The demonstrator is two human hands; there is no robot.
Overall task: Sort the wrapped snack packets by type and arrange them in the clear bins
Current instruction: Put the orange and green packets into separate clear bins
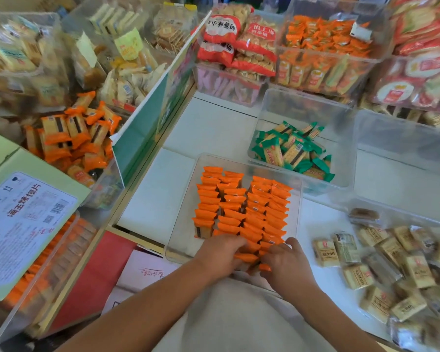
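A clear bin [181, 224] in front of me holds orange snack packets [241, 207] standing in several neat rows. My left hand [220, 254] and my right hand [286, 266] both grip orange packets at the near end of those rows, fingers curled around them. Behind it to the right, a second clear bin [341, 148] holds a loose heap of green packets [292, 151]. Beige packets [381, 262] lie loose on the white shelf at the right.
An empty clear bin [404, 138] stands at the far right. A bin of loose orange packets [74, 138] and a green carton [28, 219] sit at the left, behind a green divider [148, 128]. Stocked bins line the back.
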